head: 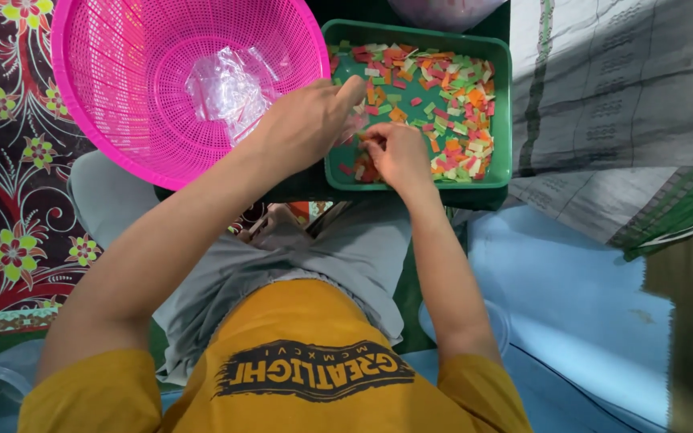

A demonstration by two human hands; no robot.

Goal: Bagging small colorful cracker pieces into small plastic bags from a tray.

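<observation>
Sorting, left hand: the left hand (308,122) reaches over the near left corner of the green tray (497,172), fingers curled around a small clear plastic bag (352,126) that it pinches at the mouth; the bag is only partly visible past the knuckles.
Right hand: the right hand (397,152) rests inside the tray at its near edge, fingertips bunched together on a few of the coloured pieces (451,96), just beside the left hand.
Coloured pieces: small flat rectangles in red, orange, green and pale yellow, spread across the tray floor, thickest toward the right and near sides, thin at the left where bare green shows.
Tray: rectangular, green plastic, with low walls, lying in front of the person's lap.
Basket: a round pink perforated basket (114,96) sits just left of the tray, its rim close to the left wrist; a heap of clear plastic bags (224,90) lies in its bottom.
Surroundings: a dark floral mat (10,160) lies at the left, a grey and green striped cloth (619,112) at the right.
Person: seated, yellow shirt, grey shorts.
</observation>
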